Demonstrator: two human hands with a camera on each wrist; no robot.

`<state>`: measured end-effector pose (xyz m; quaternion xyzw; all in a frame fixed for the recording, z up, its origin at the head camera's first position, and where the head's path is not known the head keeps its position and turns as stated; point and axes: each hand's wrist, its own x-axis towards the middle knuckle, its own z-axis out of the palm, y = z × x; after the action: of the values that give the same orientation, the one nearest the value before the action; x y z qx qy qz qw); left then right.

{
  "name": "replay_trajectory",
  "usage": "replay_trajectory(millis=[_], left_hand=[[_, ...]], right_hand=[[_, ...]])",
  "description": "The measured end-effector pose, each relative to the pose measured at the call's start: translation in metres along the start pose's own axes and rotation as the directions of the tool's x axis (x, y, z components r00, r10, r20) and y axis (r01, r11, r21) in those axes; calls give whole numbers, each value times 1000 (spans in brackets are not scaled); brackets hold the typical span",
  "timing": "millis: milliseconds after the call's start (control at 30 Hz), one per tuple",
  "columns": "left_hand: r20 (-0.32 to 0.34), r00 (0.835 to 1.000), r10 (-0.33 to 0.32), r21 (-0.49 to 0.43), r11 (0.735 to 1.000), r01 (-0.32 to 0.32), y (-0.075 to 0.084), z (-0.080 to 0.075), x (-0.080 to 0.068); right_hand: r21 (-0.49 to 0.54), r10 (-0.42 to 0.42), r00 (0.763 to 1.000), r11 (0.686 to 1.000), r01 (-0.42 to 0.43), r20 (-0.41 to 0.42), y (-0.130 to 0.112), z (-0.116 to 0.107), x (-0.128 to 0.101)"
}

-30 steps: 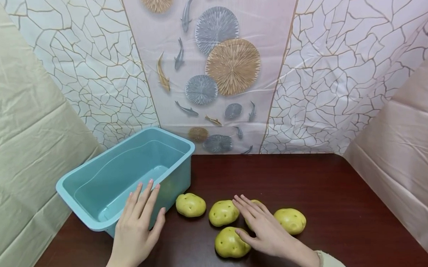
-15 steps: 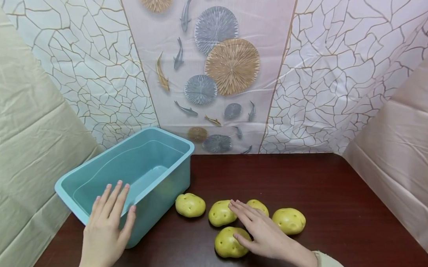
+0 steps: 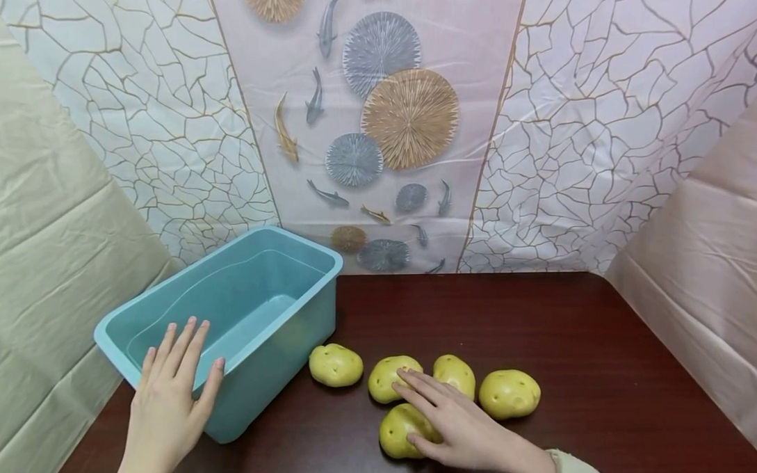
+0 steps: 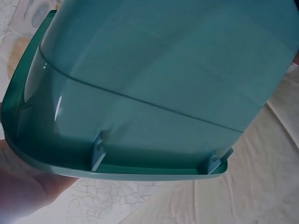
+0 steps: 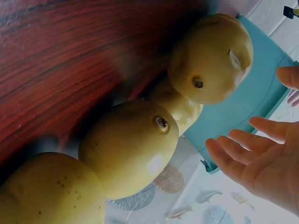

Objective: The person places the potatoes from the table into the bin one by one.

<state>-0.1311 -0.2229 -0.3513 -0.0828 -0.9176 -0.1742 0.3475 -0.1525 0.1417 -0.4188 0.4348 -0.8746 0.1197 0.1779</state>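
Five yellow-green potatoes sit in a cluster at lower centre of the head view on the dark red worktop (image 3: 544,328). Right hand (image 3: 450,422) lies flat over the cluster, fingers straight and spread, grip closed on nothing. Its palm and thumb rest on the nearest potato (image 3: 399,430); its fingertips reach onto the middle potato (image 3: 386,377). Just right of the fingers is another potato (image 3: 456,373), and further right the far-right potato (image 3: 509,393), clear of the hand. The left-end potato (image 3: 336,365) sits apart from the hand, close beside the tub wall.

Right wrist view: potatoes (image 5: 128,147) packed touching each other on the wood grain, fingers (image 5: 238,156) extended above them, not wrapped round any.

Teal plastic tub (image 3: 279,257) stands at lower left of the frame, left of the potatoes. Left hand (image 3: 168,411) rests on the tub's near rim, fingers straight and slightly spread over the edge, thumb against the outer wall; no clamped grip visible. Left wrist view shows only the tub's outer wall and rim (image 4: 140,170) close up.
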Motion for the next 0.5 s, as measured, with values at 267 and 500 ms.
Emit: replay_trajectory(millis=[267,500], left_hand=[[77,997,-26,31,999,23,-5,6,-2],[94,994,-48,67,997,42,-7,5,-1]], right_hand=[[18,-11,998,1000,10,60,-1,2,0],[57,-18,994,998,11,109,-2,3,3]])
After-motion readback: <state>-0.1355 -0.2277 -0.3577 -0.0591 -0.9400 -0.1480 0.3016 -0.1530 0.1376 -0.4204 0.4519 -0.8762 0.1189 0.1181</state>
